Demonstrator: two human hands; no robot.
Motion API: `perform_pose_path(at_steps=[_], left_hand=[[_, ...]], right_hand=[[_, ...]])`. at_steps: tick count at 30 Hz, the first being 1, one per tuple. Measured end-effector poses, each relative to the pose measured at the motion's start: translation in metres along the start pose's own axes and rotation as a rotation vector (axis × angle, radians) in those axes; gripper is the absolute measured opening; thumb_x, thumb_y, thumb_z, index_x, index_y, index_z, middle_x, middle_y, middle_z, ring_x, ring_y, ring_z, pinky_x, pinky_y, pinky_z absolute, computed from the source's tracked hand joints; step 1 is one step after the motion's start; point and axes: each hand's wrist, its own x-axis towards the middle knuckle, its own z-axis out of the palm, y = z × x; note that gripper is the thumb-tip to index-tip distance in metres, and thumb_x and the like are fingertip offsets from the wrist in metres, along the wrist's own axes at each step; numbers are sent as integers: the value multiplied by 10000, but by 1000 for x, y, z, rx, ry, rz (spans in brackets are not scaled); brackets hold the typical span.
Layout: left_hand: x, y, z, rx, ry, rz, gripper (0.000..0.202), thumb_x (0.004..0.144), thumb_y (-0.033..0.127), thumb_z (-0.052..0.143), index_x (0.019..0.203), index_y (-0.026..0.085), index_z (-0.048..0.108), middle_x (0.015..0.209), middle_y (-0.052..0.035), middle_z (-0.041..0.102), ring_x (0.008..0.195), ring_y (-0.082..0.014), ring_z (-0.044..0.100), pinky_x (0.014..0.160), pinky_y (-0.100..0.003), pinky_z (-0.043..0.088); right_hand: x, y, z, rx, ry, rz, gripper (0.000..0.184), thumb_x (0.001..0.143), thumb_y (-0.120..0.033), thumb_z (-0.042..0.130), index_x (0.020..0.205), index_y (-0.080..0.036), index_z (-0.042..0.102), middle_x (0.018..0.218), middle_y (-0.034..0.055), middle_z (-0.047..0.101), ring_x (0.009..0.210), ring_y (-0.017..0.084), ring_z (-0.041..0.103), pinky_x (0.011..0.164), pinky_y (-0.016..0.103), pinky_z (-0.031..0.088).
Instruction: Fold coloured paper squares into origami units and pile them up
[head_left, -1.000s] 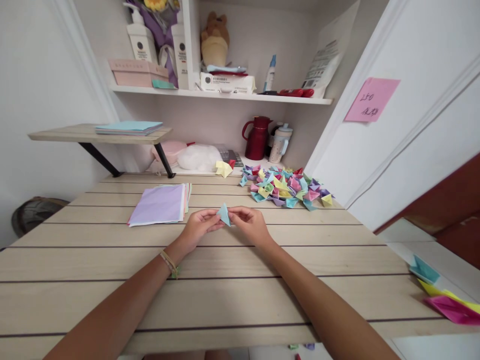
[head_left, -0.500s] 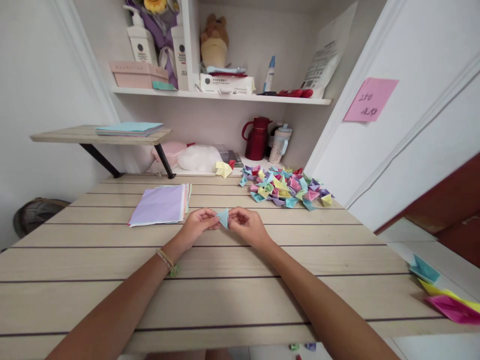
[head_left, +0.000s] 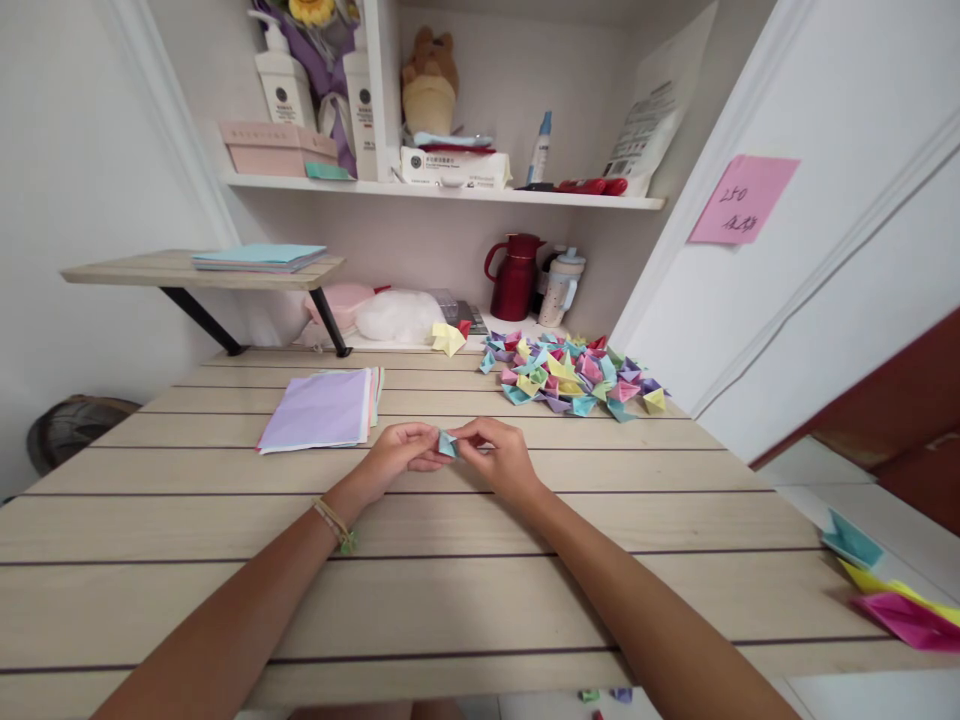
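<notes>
the small light-blue folded paper (head_left: 447, 444) sat directly between the hands, the left hand (head_left: 403, 450) clamped on one side and the right hand (head_left: 501, 455) pinching the other, so neither was nearer; its long axis was too small and covered to judge. the heap of folded paper boats (head_left: 564, 373) lay beyond the right hand, the lilac-topped paper stack (head_left: 315, 410) beyond the left.

Head view, forward-down over tabletop (head_left: 465, 605)

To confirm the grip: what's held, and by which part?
A folded light-blue paper: the left hand holds its left side, the right hand its right.
</notes>
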Motion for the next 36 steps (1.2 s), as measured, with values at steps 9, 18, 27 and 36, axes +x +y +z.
perform_pose_path(at_steps=[9,18,27,36], left_hand=[[-2,3,1,95,-38,37,279,624,244,732,860,110,666,800,-80,710,760,-167,662,740,-283,517],[-2,-3,4,431,23,250,208,626,269,700,800,155,699,767,-61,716,709,-177,650,695,-272,515],[1,-1,3,355,53,251,237,651,286,685,852,160,694,859,-63,715,728,-174,655,720,-280,516],[0,-1,5,411,154,354,195,712,345,626,776,177,699,739,-32,703,668,-167,634,656,-254,515]], right_hand=[[4,7,-9,165,-211,144,245,728,-202,575,949,-196,679,852,50,702,710,165,642,653,281,512],[2,14,-1,274,-217,331,331,649,-381,685,882,-147,672,776,66,706,685,184,665,622,282,527],[4,12,-4,190,-93,294,212,697,-362,655,774,-165,683,744,63,708,666,179,652,594,260,497],[5,13,0,311,-68,336,240,671,-369,681,777,-158,644,760,70,701,688,189,655,640,289,511]])
